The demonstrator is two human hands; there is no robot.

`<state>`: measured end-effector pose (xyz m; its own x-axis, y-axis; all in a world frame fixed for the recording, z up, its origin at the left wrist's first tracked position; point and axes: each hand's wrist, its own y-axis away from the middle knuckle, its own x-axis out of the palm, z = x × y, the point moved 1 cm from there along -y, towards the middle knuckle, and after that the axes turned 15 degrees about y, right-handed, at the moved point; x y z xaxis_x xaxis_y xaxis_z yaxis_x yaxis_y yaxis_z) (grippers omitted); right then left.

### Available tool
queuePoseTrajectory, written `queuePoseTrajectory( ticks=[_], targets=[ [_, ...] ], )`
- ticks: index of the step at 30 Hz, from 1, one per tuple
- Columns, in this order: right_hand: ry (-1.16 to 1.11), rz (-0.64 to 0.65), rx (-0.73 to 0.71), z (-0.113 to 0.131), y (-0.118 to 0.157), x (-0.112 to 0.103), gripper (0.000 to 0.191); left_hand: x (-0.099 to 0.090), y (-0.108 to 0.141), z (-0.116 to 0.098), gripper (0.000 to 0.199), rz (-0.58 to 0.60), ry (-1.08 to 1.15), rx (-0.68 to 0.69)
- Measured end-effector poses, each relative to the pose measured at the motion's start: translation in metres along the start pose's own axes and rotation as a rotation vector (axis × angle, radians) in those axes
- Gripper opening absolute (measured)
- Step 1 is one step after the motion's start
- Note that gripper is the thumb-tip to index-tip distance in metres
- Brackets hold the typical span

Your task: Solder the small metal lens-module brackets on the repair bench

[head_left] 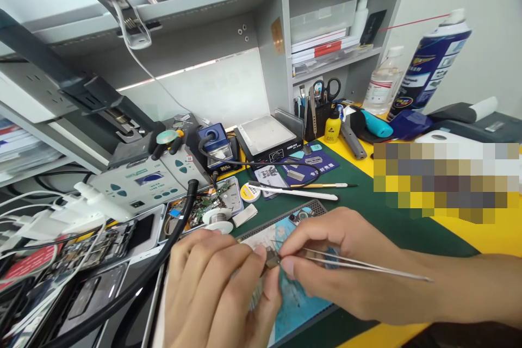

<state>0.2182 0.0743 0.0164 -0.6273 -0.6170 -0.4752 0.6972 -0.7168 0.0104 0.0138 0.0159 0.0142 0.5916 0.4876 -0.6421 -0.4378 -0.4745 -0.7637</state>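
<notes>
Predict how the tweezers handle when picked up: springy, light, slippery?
The tweezers are probably springy: two slim metal arms join at the rear end. Likely light, being so thin. Possibly a bit slippery, since the shiny arms look smooth.

The yellow bottle [332,129] bears a black triangle, the blue card [326,162] Chinese characters.

Yellow bottle [333,129] stood beside black holder [322,115]; scissors [327,90] stood in holder; blue spray can [430,62] stood beside clear bottle [380,91].
</notes>
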Motion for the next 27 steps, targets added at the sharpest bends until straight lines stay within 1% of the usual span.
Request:
queuePoseTrajectory(
  ticks=[4,6,10,13,21,24,27],
  targets=[
    [0.007,0.010,0.030,0.0025,-0.0008,0.0008,0.012,-0.0017,0.0018,0.0000,0.030,0.019,-0.072,0.036],
    [0.016,-0.010,0.025,0.0011,-0.0004,0.0022,0.012,-0.0020,0.0022,-0.0005,0.029,0.018,-0.090,0.044],
    [0.025,-0.060,-0.027,-0.0046,-0.0001,0.0052,0.009,-0.0011,0.0021,-0.0032,0.028,0.009,-0.118,0.061],
    [0.040,-0.071,-0.055,-0.0061,-0.0003,0.0059,0.009,0.0000,0.0025,-0.0052,0.027,-0.005,-0.137,0.064],
    [0.046,-0.003,-0.025,-0.0018,0.0001,0.0032,0.015,0.0001,0.0024,-0.0025,0.026,0.005,-0.144,0.101],
    [0.010,0.005,-0.001,-0.0001,-0.0002,0.0028,0.015,0.0000,0.0018,-0.0022,0.027,0.006,-0.113,0.081],
    [-0.098,0.044,0.082,0.0035,-0.0012,0.0019,0.016,0.0015,0.0007,-0.0041,0.029,-0.015,0.004,0.002]
  ],
)
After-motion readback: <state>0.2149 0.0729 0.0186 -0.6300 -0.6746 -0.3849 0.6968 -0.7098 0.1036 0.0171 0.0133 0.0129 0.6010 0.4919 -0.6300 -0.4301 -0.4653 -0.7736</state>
